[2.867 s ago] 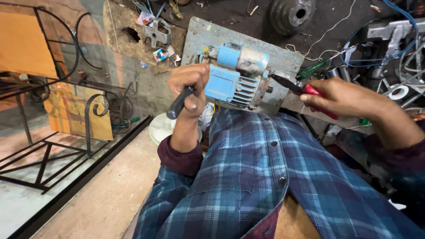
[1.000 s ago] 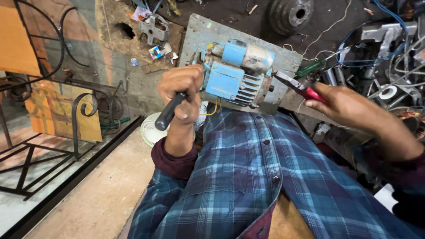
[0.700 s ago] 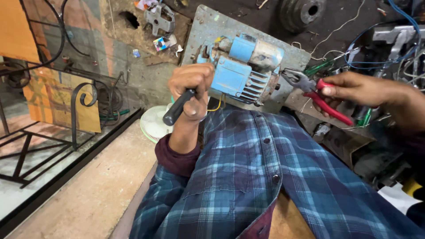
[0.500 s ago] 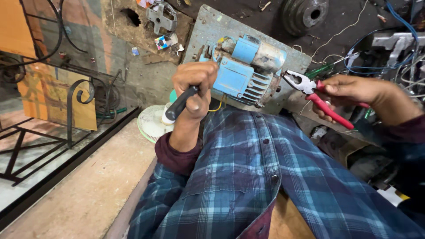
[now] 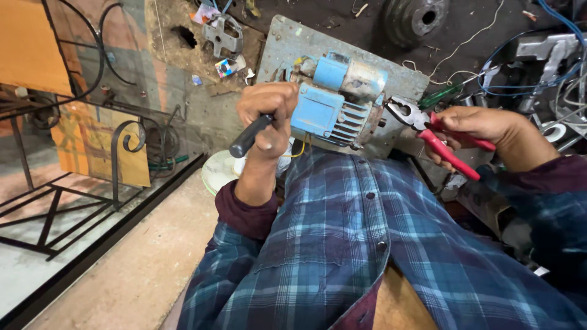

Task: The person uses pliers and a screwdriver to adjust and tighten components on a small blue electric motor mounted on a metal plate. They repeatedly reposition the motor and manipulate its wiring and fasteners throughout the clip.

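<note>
A blue electric motor (image 5: 335, 109) sits on a worn grey metal plate (image 5: 287, 43) in front of my lap. My left hand (image 5: 267, 119) is clenched round a black-handled tool (image 5: 247, 137), probably a screwdriver, at the motor's left end; its tip is hidden behind my fingers. My right hand (image 5: 489, 131) grips red-handled pliers (image 5: 428, 131), whose jaws are parted and sit just right of the motor's finned end, close to it. Yellow wires (image 5: 299, 150) hang below the motor.
A black iron scrollwork frame (image 5: 79, 153) stands on the floor at left. A white round lid (image 5: 220, 171) lies beside my left forearm. Loose wires, a green-handled screwdriver (image 5: 443, 95), a pulley (image 5: 416, 18) and metal parts crowd the area behind and right of the motor.
My right hand has raised the pliers and brought their jaws leftward up to the motor's right end. My left hand has kept its grip on the tool at the motor.
</note>
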